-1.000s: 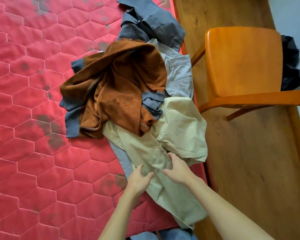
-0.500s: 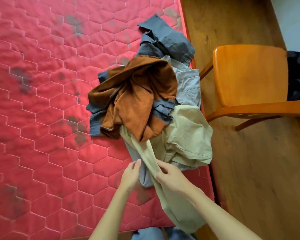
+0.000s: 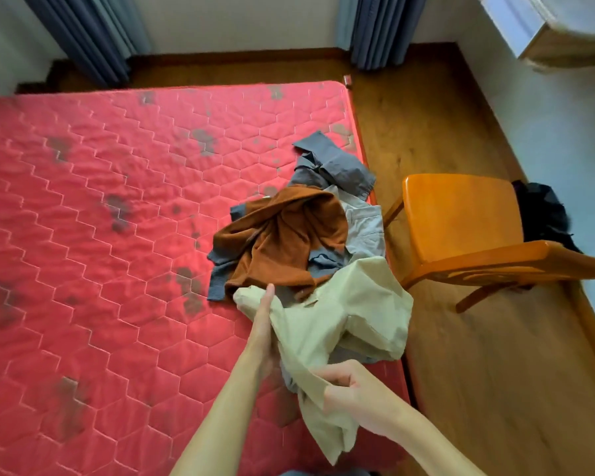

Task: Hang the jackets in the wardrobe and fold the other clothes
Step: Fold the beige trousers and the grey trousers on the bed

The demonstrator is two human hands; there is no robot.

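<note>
Both forearms reach in from the lower edge. Left hand (image 3: 261, 324) stands edge-on, thumb straight along the top and fingers hidden under the cloth, pinching the bunched end of the beige garment (image 3: 358, 310). Right hand (image 3: 354, 396) is nearer the body, knuckles up, fingers curled tight round the same garment lower down; a loose tail hangs below the fist.

The garment stretches between the hands at the near right corner of the red mattress (image 3: 117, 235), touching the pile: brown garment (image 3: 289, 242), grey garment (image 3: 334, 163). An orange chair (image 3: 461, 214) stands beside the bed.
</note>
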